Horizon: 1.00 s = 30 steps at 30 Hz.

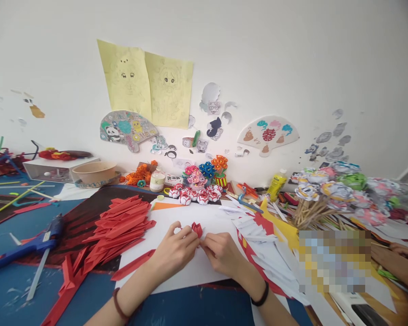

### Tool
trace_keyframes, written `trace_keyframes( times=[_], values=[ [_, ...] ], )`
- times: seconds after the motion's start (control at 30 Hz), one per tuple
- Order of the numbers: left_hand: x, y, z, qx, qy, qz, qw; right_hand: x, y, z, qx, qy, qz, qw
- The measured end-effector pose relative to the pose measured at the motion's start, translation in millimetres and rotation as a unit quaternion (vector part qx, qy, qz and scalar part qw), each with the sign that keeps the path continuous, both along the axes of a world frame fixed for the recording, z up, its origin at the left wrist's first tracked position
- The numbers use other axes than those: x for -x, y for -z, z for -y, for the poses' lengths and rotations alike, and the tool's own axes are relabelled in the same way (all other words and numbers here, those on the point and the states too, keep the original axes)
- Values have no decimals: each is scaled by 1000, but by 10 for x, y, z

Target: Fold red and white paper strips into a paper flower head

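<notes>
A small red folded-paper flower (196,229) is up between my fingertips, over a large white sheet (177,278). My left hand (180,244) pinches it from the left, its fingers curled. Closing in from the right, my right hand (222,253) pinches at the flower's lower edge; the exact contact is hidden by the fingers. A pile of folded red paper strips (119,226) lies left of my hands. Folded white paper strips (258,240) are spread to the right. Just behind stand several finished red-and-white paper flowers (203,196).
A blue glue gun (42,242) lies at the left, near a tan bowl (95,173). A white jar (157,181) and a yellow bottle (276,184) stand along the wall. Stick-stemmed paper flowers (308,192) crowd the right, where another person's arm (394,262) reaches in.
</notes>
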State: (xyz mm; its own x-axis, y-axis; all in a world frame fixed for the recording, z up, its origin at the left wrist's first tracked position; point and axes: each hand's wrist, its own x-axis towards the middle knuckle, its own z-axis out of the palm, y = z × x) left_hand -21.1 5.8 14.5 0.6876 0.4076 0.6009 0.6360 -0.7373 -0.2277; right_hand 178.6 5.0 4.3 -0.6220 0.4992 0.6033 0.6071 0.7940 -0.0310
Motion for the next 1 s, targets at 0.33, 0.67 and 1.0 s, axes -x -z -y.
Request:
trace_keyframes(
  times=[0.33,0.67,1.0],
  values=[
    [-27,-30,-18,56,9,13,998,-13,28,-19,103,-6,-61,993],
    [-132,-131,121,181,-49,82,979,70,42,-38,210,80,-187,956],
    [-128,-148,66,286,-93,228,926,70,-67,7,193,64,-200,959]
  ],
)
